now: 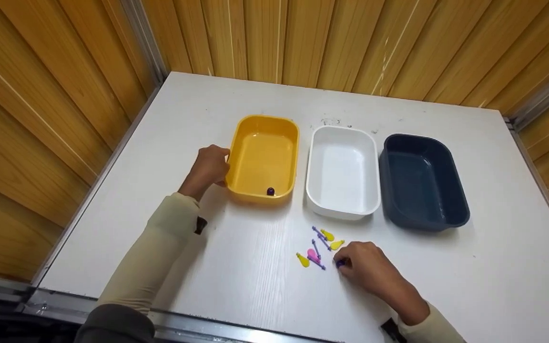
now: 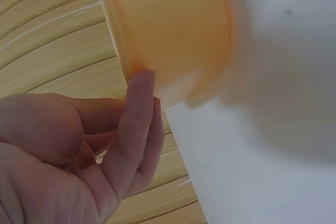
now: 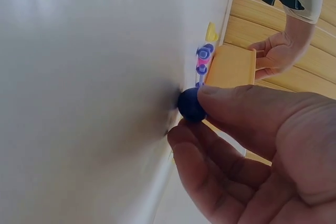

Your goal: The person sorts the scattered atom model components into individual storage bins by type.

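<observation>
My left hand [image 1: 210,166] grips the left side of a yellow plastic bin [image 1: 236,143]; in the left wrist view its fingers [image 2: 137,108] lie against the bin's outer wall near the rim. A small dark purple rounded piece [image 1: 270,191] lies inside, at the near end. My right hand [image 1: 367,267] is low over the table and pinches a similar dark purple rounded piece [image 3: 190,105] between thumb and fingertips. Just left of it lies a loose group of small plastic parts: purple rods [image 1: 316,248], yellow paddle-shaped pieces [image 1: 302,260] and a pink piece [image 1: 312,255].
Right of the yellow bin stand a white bin [image 1: 312,166] and then a dark blue bin [image 1: 460,190], close together on the white table [image 1: 236,286]. Wood-panelled walls [image 1: 274,43] rise behind and to both sides. A metal rail [image 1: 208,328] runs along the near edge.
</observation>
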A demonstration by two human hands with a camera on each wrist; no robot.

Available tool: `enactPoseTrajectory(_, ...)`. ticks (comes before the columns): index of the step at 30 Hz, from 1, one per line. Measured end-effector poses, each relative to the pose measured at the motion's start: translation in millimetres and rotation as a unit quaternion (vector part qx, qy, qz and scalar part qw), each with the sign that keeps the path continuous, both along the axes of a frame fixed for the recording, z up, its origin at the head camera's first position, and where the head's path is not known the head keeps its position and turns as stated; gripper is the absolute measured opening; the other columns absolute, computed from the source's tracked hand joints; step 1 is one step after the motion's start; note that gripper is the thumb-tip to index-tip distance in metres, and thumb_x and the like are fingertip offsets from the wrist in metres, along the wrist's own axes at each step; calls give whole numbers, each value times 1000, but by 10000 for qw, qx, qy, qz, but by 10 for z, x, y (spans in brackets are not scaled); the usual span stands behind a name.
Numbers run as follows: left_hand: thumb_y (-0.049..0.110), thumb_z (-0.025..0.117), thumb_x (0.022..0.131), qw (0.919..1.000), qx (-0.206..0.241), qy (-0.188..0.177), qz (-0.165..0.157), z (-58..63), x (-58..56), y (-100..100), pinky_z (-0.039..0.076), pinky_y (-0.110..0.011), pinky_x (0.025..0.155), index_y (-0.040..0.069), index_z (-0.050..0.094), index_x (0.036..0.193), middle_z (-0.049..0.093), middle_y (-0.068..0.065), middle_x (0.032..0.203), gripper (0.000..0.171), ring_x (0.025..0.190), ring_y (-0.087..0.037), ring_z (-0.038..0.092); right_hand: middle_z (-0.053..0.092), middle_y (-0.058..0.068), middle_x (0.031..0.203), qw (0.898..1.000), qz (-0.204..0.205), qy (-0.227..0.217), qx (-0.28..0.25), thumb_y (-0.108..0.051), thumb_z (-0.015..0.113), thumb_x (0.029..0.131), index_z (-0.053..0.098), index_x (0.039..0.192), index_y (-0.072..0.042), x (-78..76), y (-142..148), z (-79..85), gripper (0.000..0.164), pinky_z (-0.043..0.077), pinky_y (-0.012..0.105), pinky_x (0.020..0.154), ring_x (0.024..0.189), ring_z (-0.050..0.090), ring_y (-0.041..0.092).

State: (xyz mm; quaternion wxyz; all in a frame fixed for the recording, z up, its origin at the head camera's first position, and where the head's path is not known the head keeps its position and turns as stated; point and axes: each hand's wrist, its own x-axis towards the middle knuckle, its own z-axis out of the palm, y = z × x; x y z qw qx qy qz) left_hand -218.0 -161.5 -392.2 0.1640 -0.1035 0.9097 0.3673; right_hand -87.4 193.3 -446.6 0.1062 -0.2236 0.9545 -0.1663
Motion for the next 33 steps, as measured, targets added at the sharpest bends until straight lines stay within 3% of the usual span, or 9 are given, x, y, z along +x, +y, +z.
enactPoseTrajectory(9,-4,52,90,9999,-61,-143,13,-30,18,7,59,-27,68,7,63,117,64,-12,109,32,87,-22,63,68,-6,78,9999,73,75,-49,-3,72,72,76,81,-15,18,-23,-3,15,51,26,67,75,59,6)
enactPoseTrajectory(17,-4,52,90,9998,-125,-123,10,-15,11,20,59,-28,67,6,64,116,65,-13,109,30,93,-24,66,69,-5,77,9967,221,601,-498,1,70,70,77,84,-13,-83,-130,96,21,47,21,64,70,55,4)
enactPoseTrajectory(26,-3,53,91,9996,-16,-257,129,27,2,46,59,-28,69,7,64,114,62,-11,106,28,85,-21,62,70,0,89,9939,-310,231,-1034,-5,74,77,75,95,-11,-340,-362,345,19,55,26,70,77,60,10)
enactPoseTrajectory(33,-4,51,92,9998,-16,-180,109,39,-4,30,59,-28,67,8,64,117,63,-11,109,31,88,-21,64,70,4,97,9889,-459,433,-1345,-7,73,80,74,101,-10,-588,-592,431,21,58,28,75,83,66,14)
